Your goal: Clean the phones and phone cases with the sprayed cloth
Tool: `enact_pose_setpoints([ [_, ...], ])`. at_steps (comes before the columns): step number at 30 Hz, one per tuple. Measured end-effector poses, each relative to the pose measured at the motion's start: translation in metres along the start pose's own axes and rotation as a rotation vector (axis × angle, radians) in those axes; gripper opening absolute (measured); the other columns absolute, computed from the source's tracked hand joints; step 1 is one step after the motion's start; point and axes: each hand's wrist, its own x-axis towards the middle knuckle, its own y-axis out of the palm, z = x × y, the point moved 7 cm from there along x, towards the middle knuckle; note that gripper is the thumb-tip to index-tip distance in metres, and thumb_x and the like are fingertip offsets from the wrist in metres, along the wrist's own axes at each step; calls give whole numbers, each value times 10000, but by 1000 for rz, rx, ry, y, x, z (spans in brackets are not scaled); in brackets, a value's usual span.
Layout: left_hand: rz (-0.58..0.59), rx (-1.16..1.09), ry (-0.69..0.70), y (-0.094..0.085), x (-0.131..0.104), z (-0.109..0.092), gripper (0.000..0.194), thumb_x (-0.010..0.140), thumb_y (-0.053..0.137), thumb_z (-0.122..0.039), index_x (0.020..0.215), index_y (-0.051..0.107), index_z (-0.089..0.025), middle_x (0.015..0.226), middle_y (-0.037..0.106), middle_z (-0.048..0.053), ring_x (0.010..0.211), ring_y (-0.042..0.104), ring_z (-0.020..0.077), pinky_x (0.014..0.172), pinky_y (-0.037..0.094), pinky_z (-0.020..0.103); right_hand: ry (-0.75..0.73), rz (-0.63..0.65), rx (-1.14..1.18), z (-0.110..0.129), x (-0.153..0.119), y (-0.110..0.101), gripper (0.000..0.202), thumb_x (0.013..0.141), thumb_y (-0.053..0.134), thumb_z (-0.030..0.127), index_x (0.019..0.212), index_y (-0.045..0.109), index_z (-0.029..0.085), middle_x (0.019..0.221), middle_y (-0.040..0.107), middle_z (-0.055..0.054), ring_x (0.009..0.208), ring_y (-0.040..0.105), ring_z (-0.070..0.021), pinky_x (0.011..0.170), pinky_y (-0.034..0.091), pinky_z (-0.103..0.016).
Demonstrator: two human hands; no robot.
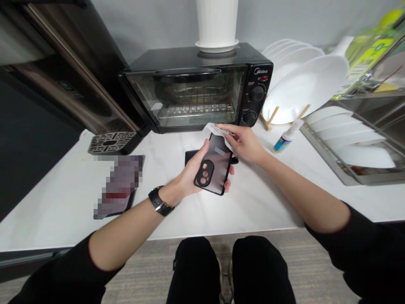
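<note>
My left hand (190, 175), with a black watch (160, 201) at the wrist, is wrapped round a see-through phone case (218, 162) with a black frame and camera cutouts at its near end. My right hand (245, 141) pinches a white tissue (211, 128) against the far end of the case. Beneath the hands lies a flat black object (191, 155) on the white counter, mostly hidden. A small spray bottle (284, 138) with a blue label stands to the right of my right hand.
A black toaster oven (196, 97) carries a white pot (217, 23). White plates (303, 80) stand in a wooden rack at the right, beside a sink (335, 169) holding dishes. A pixelated flat object (122, 181) and a drip tray (110, 142) are at left.
</note>
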Motion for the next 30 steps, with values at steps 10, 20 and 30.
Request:
enact_pose_setpoints([
  [10, 4, 6, -49, 4, -1, 5, 776, 1003, 315, -789, 1339, 613, -156, 1020, 758, 138, 687, 755, 282, 651, 585, 412, 61, -79, -283, -6, 3, -17, 257, 955, 620, 309, 743, 703, 192, 638, 646, -2, 595, 526, -149, 608, 348, -297],
  [20, -10, 43, -1, 4, -1, 4, 750, 999, 361, -780, 1268, 627, -132, 979, 754, 125, 664, 756, 280, 625, 579, 394, 111, -127, -133, -8, 3, -17, 433, 971, 661, 528, 689, 656, 198, 574, 556, 28, 569, 464, -134, 566, 321, -299],
  [30, -40, 14, -43, -3, 0, 2, 804, 1000, 263, -802, 1231, 643, -132, 954, 740, 121, 685, 764, 298, 654, 591, 413, -9, -30, -39, 0, 1, -2, 356, 1048, 498, 402, 1194, 769, 221, 1073, 800, -56, 801, 686, -205, 733, 488, -321],
])
